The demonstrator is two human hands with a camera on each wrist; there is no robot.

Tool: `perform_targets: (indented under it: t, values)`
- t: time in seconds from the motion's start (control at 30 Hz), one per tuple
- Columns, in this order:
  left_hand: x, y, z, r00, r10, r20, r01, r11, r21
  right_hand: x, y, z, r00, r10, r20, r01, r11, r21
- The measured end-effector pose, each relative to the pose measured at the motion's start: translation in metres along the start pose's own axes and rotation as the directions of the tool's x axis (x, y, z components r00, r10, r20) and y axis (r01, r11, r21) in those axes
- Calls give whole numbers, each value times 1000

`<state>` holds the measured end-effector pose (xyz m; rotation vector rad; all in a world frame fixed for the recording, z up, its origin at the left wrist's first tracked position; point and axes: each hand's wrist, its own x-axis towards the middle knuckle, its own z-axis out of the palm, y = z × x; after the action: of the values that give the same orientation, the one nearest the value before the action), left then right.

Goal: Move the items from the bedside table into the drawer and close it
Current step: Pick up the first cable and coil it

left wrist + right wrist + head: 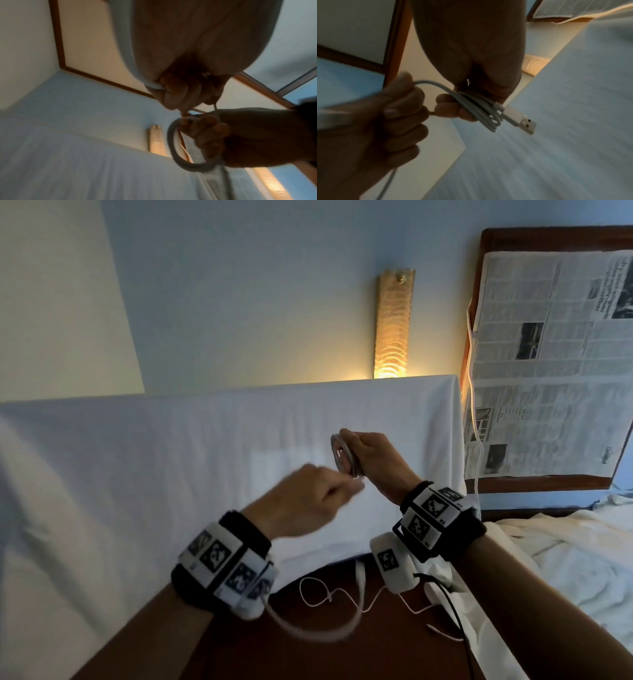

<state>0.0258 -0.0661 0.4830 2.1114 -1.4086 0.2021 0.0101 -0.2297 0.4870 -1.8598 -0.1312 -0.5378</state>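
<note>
From the head view, both hands are up in front of the white bed sheet [205,440]. The right hand [373,460] holds a coil of white cable [344,455], and the left hand [308,501] draws the loose tail, which trails down in a blurred arc toward the dark worktop [308,659] below. A second thin white wire [329,597] lies down there. No drawer in sight here.

Left wrist view next: dim and smeared, but the left fingers [175,92] look curled tight on the strand, with the coil hanging as a ring beside the right fingers [205,129].

Right wrist view, and here it's clear: the right fingers [452,108] are clamped on several stacked loops, and the USB plug [520,120] pokes out free at the far side. The left fingers are wrapped round the feed strand.

Good winding, I'd say, calls for even loops, light tension from the left hand, and the plug kept outside the bundle. The trailing end could snag the wire on the worktop, so lift it clear before the last turns.
</note>
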Motion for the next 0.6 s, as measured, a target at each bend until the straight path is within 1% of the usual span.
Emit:
perform_targets:
  t: [0.03,0.07,0.1,0.13,0.17,0.2,0.23,0.27,0.33,0.37,0.43,0.47,0.53,0.57,0.6]
  values:
    - [3,-1,-11,994,24,-103,-16,997,70,-1,-1,1,1000,-1,26,1,1000,27]
    - [7,-3,-20,977,54,-205,-25,990,140,-1,-2,1,998,-7,56,4,998,66]
    - [10,-5,-27,954,90,-286,-34,980,194,-2,-4,1,997,-13,76,5,995,100]
    - [13,-8,-32,934,115,-339,-44,977,210,-2,-6,1,996,-12,90,1,992,122]
    - [16,-12,-34,916,122,-383,-50,980,193,-3,-9,0,994,-9,105,-4,992,126]
    - [18,-14,-36,901,104,-420,-51,990,135,-3,-12,0,992,-3,123,-13,992,129]
    - [21,-19,-36,896,55,-440,-33,998,58,-5,-16,0,989,4,148,-26,989,146]
    - [21,-20,-36,900,-9,-436,-6,999,-33,-6,-18,1,984,10,179,-43,983,179]
    - [20,-26,-31,920,-152,-360,83,976,-200,-8,-23,1,971,15,240,-73,969,236]
    - [18,-28,-29,926,-199,-320,113,957,-267,-8,-24,1,966,18,256,-84,965,247]
    - [15,-30,-24,922,-286,-262,167,901,-400,-7,-25,0,964,36,265,-108,958,264]
    - [15,-28,-24,919,-324,-224,190,863,-468,-5,-25,-1,963,48,265,-125,951,282]
    - [15,-24,-23,922,-357,-150,211,788,-579,-2,-25,-1,961,71,266,-159,932,326]
    - [17,-23,-21,922,-363,-132,213,763,-611,-1,-25,-1,962,81,262,-170,926,338]
    - [18,-21,-21,920,-368,-132,214,757,-618,1,-25,1,964,84,251,-169,926,338]
